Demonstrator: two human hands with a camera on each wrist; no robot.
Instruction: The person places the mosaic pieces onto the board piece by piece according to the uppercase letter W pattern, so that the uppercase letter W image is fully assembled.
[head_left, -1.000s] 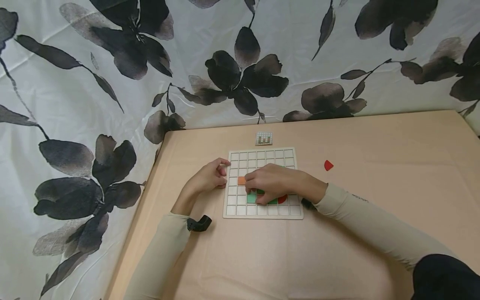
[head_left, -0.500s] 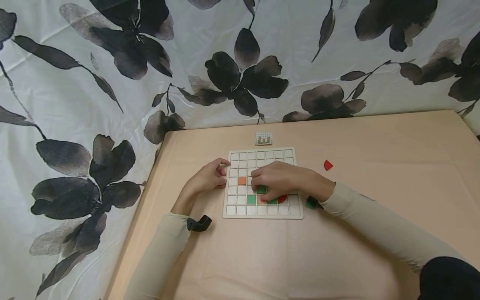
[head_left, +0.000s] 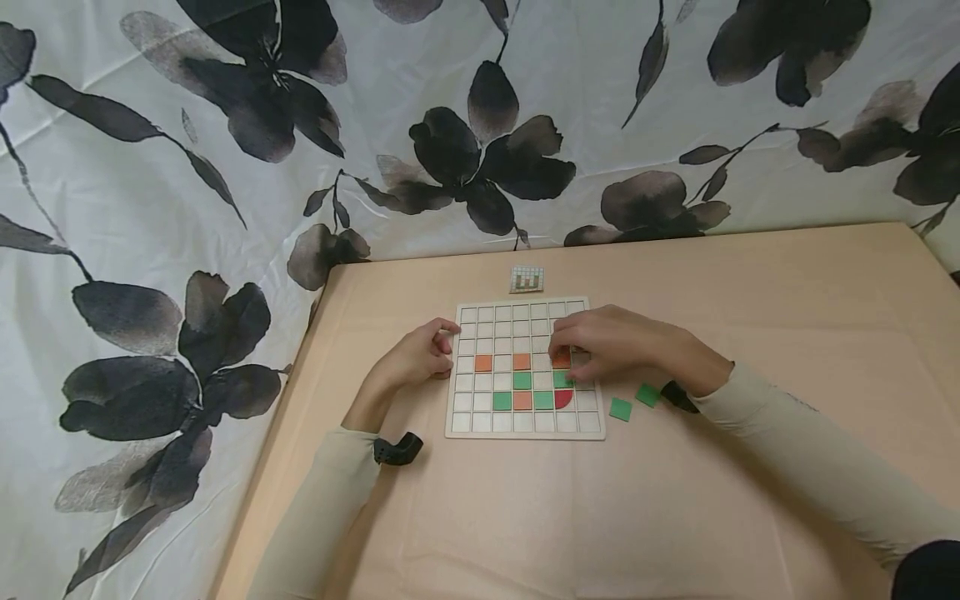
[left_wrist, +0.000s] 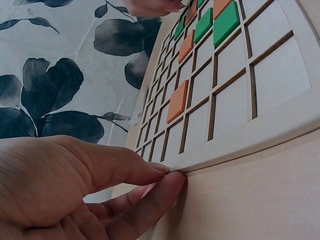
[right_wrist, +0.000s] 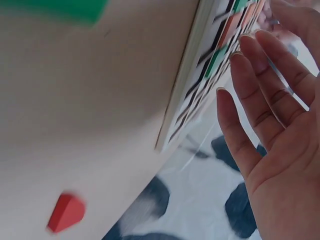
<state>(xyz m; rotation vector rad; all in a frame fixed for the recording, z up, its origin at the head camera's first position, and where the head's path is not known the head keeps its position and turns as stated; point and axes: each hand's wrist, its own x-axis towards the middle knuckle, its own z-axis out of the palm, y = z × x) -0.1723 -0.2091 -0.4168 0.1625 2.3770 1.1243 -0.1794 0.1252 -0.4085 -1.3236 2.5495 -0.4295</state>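
A white grid board (head_left: 465,423) lies on the table, with several orange and green square tiles and a red rounded piece (head_left: 563,399) in its cells. My left hand (head_left: 416,354) pinches the board's left edge between thumb and finger, seen close in the left wrist view. Over the board's right side is my right hand (head_left: 611,342), its fingers loosely extended above an orange tile (head_left: 561,361) and a green tile (head_left: 562,379). Nothing shows in its grasp in the right wrist view. A loose red piece (right_wrist: 67,212) lies on the table, covered by my right arm in the head view.
Two loose green tiles (head_left: 620,408) (head_left: 648,395) lie right of the board. Behind the board lies a small patterned card (head_left: 527,279). A floral cloth (head_left: 420,75) hangs behind and left of the table (head_left: 787,333).
My right hand has moved right from the middle of the board, uncovering orange and green tiles there and two loose green tiles. My left hand stays at the board's edge.
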